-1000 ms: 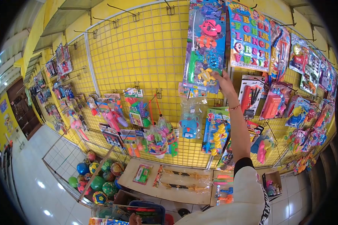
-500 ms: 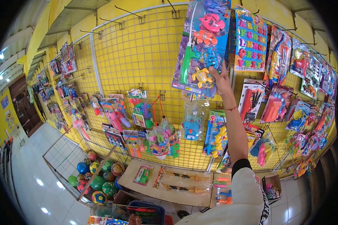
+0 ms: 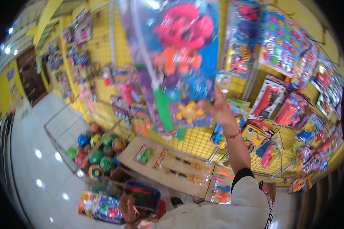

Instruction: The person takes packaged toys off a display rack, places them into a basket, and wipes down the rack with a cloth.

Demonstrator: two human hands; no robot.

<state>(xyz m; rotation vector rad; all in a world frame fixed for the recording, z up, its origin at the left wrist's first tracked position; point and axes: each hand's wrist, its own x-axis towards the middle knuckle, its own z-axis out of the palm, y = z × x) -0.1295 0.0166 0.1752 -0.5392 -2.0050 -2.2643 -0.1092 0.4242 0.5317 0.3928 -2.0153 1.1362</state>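
Note:
My right hand (image 3: 219, 108) grips the lower right edge of a toy fishing set (image 3: 166, 103), a large blue card in clear plastic. It carries a green rod, a pink figure, an orange fish and a yellow turtle, and motion blurs it. Its top runs out of view. A similar fishing set (image 3: 242, 42) hangs on the wall behind, to the right. Low in the view, my left hand (image 3: 129, 210) has its fingers curled at the edge of a colourful toy pack (image 3: 103, 208); its grip is partly hidden.
A wire grid (image 3: 195, 139) on the yellow wall bears many hanging toys, including a letter set (image 3: 281, 42). Below stands a low bench (image 3: 132, 147) with packaged toys. Balls (image 3: 97, 156) fill a wire bin at left, near a dark blue basket (image 3: 156, 194). Tiled floor (image 3: 34, 168) runs left.
The fishing set has come away from the wall, nearer to me and leftward, in my right hand. A similar set behind it now shows. The view has shifted, bringing more of my left hand in.

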